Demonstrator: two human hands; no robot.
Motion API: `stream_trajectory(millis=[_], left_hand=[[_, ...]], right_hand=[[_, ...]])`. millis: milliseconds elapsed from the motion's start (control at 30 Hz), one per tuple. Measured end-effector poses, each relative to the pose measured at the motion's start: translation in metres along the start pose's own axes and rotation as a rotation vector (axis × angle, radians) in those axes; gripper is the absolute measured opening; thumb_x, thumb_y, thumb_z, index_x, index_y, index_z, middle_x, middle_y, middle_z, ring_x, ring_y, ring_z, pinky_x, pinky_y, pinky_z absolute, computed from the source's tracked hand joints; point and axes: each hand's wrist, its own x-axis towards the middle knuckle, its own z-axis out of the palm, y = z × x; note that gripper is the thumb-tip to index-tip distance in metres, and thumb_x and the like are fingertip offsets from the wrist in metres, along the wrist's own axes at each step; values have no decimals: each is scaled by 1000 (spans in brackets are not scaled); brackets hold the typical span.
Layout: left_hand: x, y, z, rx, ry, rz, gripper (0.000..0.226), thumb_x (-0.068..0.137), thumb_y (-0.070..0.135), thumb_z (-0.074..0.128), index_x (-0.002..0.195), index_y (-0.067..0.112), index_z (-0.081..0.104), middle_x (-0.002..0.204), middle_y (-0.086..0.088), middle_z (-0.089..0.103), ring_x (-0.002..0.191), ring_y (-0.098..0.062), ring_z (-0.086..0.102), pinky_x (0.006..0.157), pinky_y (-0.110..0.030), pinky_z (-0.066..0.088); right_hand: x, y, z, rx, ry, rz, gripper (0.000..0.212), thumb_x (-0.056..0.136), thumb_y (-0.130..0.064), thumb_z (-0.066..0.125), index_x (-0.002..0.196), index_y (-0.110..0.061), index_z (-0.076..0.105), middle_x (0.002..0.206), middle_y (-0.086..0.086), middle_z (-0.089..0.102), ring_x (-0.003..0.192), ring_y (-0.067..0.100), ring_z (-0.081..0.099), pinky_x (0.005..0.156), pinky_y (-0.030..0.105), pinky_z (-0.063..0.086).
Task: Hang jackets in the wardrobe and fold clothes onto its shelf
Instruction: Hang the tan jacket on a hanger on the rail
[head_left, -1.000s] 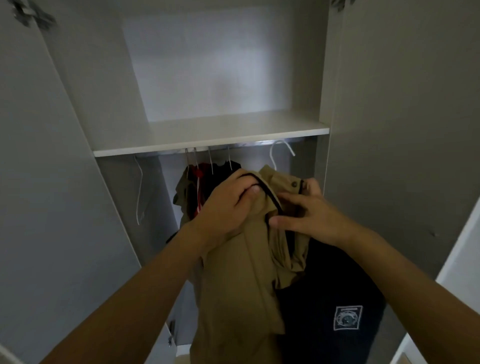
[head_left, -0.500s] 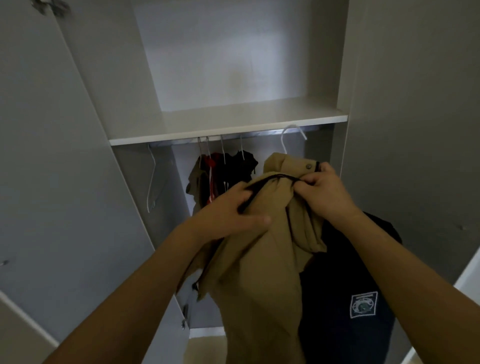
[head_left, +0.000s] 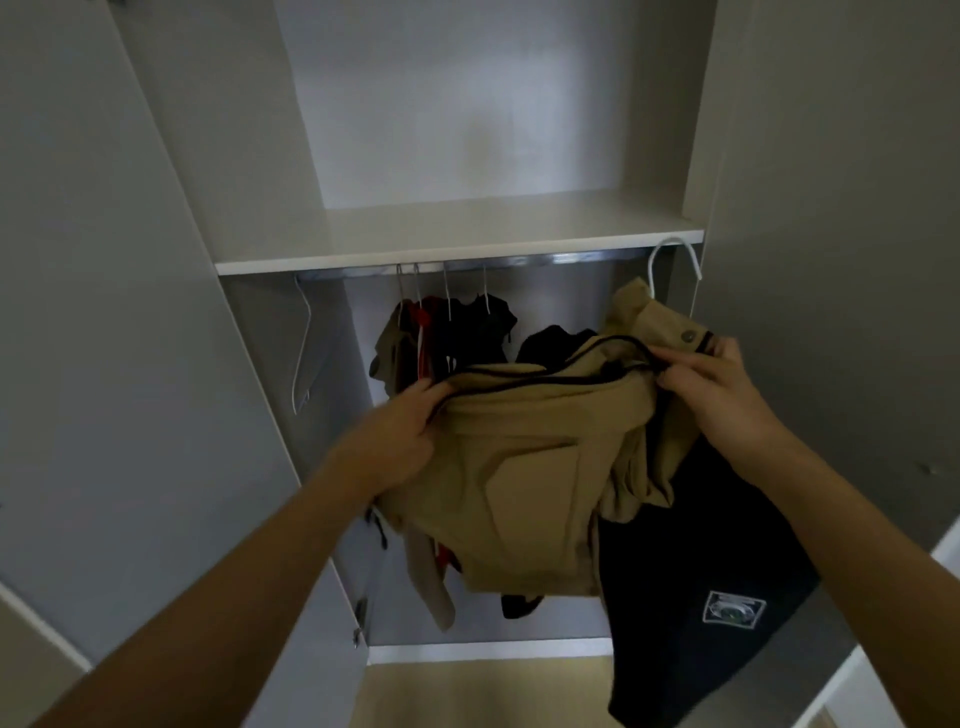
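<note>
Tan cotton jacket (head_left: 524, 467) with a dark drawstring at its collar hangs bunched between the person's two hands in front of the open wardrobe, below the shelf. The left hand (head_left: 400, 441) grips the fabric at the jacket's left edge, fingers curled into the cloth. The right hand (head_left: 711, 384) pinches the collar and the black cord at the upper right, just under a white plastic hanger hook (head_left: 670, 260) that rises from the jacket toward the right end of the metal rail (head_left: 467, 266). A dark navy garment with a pale square emblem (head_left: 727, 608) hangs beside and partly behind the jacket, on the right. Further back, a cluster of hung clothes in tan, red and black (head_left: 441, 343) sits on the rail near its middle, and an empty white wire hanger (head_left: 304, 353) hangs at the rail's left end. Above the rail runs the white wardrobe shelf (head_left: 467, 234), with grey wardrobe doors (head_left: 104, 312) swung open at either side
</note>
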Motion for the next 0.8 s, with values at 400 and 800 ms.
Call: stream_trajectory(millis=[400,800], left_hand=[[59,78,-63,428,-283,333,45,90,4,46,128,25,60,117,0,59,101,-16,55,84,-27,43],[60,100,-40,49,-245,317,27,90,7,60,110,18,74,104,1,74,89,-7,65,85,-14,49]], right_hand=[[-9,-11,20,-472,-211,-97,39,64,-63,71,62,-25,62,94,-14,33,90,2,45,79,23,43],[-19,-7,39,-210,-529,144,58,50,-83,67,70,-29,68,96,-10,36,79,-8,48,74,18,40]])
